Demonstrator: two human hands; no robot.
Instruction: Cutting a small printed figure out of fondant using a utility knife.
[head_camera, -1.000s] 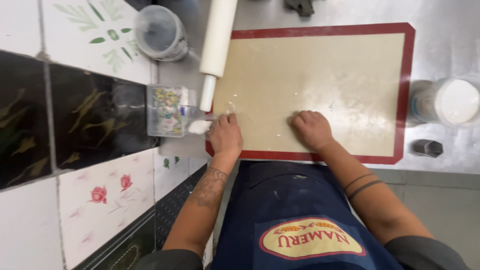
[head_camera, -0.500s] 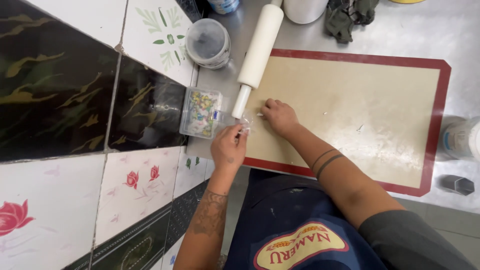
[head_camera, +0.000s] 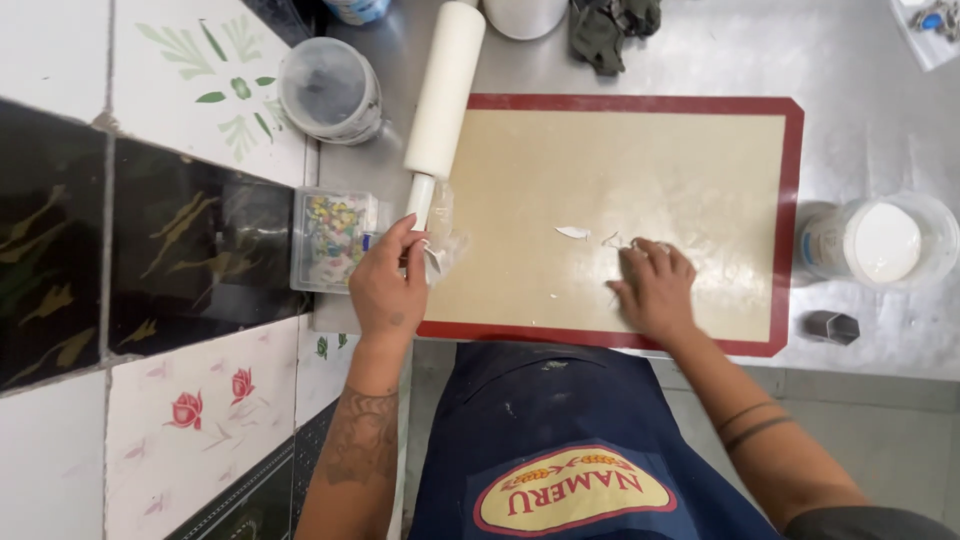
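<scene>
Overhead view of a steel worktop with a tan baking mat (head_camera: 640, 200) edged in red. The left hand (head_camera: 388, 290) sits at the mat's left edge, its fingers curled about a crumpled scrap of clear wrap (head_camera: 441, 240) just below the handle of a white rolling pin (head_camera: 443, 95); whether the fingers also touch the handle cannot be told. The pin's long axis runs away from the person, tilted slightly right, with its near handle pointing at the left hand, so that hand is much the nearer. The right hand (head_camera: 655, 290) lies palm down on the mat, fingers spread and gripping nothing, fingertips close to small white scraps (head_camera: 573, 232) toward the mat's middle. The two hands are well apart. Just left of the left hand stands a square clear box (head_camera: 330, 240) of mixed-colour bits. Beyond it is a round lidded tub (head_camera: 330, 90); at the right, off the mat, an open tub of white powder (head_camera: 880, 245) and a small dark hexagonal cutter (head_camera: 830, 327). A dark cloth (head_camera: 610, 30) lies at the far edge. The apron (head_camera: 570, 450) bears an oval yellow-and-red badge.
</scene>
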